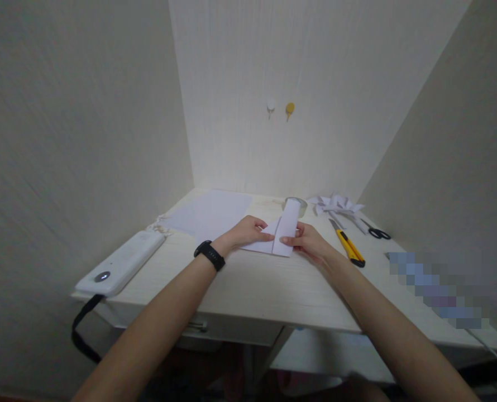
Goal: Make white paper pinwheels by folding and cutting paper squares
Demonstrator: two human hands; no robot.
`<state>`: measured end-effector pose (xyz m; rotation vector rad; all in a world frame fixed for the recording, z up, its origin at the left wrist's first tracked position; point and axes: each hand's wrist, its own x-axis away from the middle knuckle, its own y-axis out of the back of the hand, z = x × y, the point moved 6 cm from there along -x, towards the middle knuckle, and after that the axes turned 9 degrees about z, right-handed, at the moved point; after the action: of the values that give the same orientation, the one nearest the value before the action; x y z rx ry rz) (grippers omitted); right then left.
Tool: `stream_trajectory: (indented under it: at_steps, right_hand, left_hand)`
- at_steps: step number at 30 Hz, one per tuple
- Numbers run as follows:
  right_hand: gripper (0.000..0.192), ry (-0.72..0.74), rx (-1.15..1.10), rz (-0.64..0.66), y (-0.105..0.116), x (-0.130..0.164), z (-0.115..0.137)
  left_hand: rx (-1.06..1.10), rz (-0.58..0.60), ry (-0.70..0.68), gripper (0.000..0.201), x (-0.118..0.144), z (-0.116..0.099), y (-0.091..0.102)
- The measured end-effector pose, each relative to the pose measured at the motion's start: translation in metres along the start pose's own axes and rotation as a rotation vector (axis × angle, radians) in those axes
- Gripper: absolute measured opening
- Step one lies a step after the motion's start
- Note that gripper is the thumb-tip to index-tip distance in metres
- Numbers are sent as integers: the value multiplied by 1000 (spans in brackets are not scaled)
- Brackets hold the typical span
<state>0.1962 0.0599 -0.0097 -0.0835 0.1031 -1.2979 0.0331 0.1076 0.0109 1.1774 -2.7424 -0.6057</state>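
Two hands: both at work on one sheet, mid-desk, seen from above & behind the forearms.
Left hand (pixel 248 230): black band at the wrist; fingers curled narrow, tips pressing the flat left part of the half-folded white paper sheet (pixel 278 234).
Right hand (pixel 309 243): thumb & forefinger pinched on the sheet's near right edge, by the raised flap.
Paper: lies on the pale wood-grain desk (pixel 252 290) between the hands; a long flap stands up & tilts away, a crease runs down the middle.
Doing it well (judgement): hold the flat side pinned w/ the left, line up the edges before pressing, run the crease slowly from the near end outward; a slip would skew the fold.
Near left: white oblong device w/ a round button (pixel 120 262) at the desk edge, black strap hanging off it.
Right of hands: yellow-and-black utility knife (pixel 348 245), just beside the right wrist; likeliest thing to get bumped.
Farther right: black-handled scissors (pixel 372 230), well apart.
Behind: flat white paper sheets (pixel 215 212) at left; round clear tape roll (pixel 297 205) touching or just behind the flap, can't tell; folded white paper star shapes (pixel 336 204).
Wall: two small hooks, white & yellow.
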Motion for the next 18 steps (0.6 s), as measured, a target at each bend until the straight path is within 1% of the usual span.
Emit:
stream_trajectory:
  at_steps: [3,6,7,9,11,14,16,18]
  right_hand:
    - [54,14,22,14,-2,0,2]
    - [60,48,-18,54,-2,0,5]
    - [60,67,-47,69,-1,0,7]
    - [52,112,-116,72,4,-1,11]
    - [45,163,-184,30,12,-2,16]
    - [49,222,-234,-51,21,-2,21]
    - [48,232,-235,-89,24,-1,23]
    - [42,225,-228,-129,27,0,23]
  left_hand:
    - [-36,-11,-15,27,0,-3,0]
    - [-69,-34,-22,28,-2,-3,3]
    - [-74,-44,-22,28,-3,-2,5]
    - [-77,-69,-16,30,-5,1,8]
    - [-75,-94,-5,30,-6,4,10]
    - [-58,-115,1,27,-7,7,11]
    - [-33,-136,-5,25,-6,7,12]
    - [37,-167,-6,24,-5,6,12]
